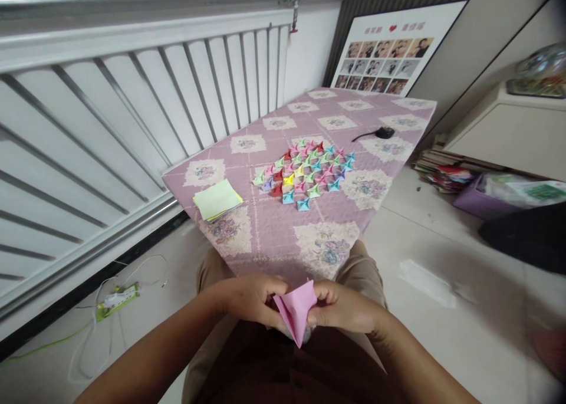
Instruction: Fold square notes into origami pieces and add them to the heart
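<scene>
From here, I'd pinch lightly and line the edges up before pressing any crease. The left hand (256, 298) and right hand (347, 306) both have fingers closed on the pink paper (299, 308), just before the surface (274, 230); it looks folded, pointed at the bottom, layers slightly apart.
</scene>
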A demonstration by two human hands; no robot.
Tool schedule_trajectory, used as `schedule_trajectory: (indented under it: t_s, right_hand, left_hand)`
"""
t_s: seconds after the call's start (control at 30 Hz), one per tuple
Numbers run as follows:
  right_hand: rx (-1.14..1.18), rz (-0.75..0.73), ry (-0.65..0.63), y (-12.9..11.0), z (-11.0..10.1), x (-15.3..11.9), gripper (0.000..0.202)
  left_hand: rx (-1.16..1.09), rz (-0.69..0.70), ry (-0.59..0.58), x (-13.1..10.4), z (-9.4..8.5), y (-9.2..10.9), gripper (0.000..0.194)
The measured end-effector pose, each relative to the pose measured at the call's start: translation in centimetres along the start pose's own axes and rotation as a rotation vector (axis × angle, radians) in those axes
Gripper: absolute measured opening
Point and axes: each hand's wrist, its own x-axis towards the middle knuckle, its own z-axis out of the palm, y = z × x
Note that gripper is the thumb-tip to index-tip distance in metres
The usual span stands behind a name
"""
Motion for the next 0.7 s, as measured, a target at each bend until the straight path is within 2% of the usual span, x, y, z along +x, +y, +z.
schedule_trajectory:
  t_s: [0.13,0.37,0.5,0.7]
  right_hand:
    - [0.048,0.042,-0.011,0.6,-0.1,0.2,0.038]
    - [0.096,0.058,0.001,0.8,-0.2,0.3,0.042]
    - [0.077,0.044,0.067,0.9,-0.2,0.4,0.044]
    - [0.063,0.019,0.331,1.6,-0.1,0.6,0.044]
  left_hand:
    - [-0.049,0.016,-0.017,0.4,0.3,0.0,0.022]
    - [-0.161,-0.058,-0.062,0.6,0.2,-1.0,0.026]
    - [-0.161,-0.071,0.027,0.4,0.4,-1.5,0.027]
    - [-0.081,0.045,0.263,0.3,0.8,-1.3,0.022]
